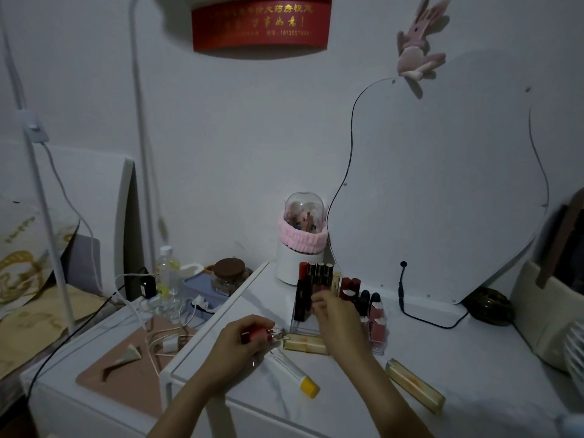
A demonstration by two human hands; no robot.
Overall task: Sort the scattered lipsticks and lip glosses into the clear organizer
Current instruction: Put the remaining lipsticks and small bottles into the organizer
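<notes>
The clear organizer (376, 339) holds upright lipsticks (319, 276); the right grip (335, 314) reaches into it, grasp indeterminate. Left grip (243, 339) grasps a pink lip gloss (257, 336); a white tube (292, 369) lies just beside it on the worktop (474, 352).

White table (474, 374) carries clear organizer (377, 344), two gold lipsticks (415, 385), yellow-capped tube (292, 371).

Home bedroom vanity corner: wavy frameless wall mirror (442, 191), white dressing table (347, 406), pink plush rabbit (417, 49), domed clear-lidded makeup holder (301, 238).
</notes>
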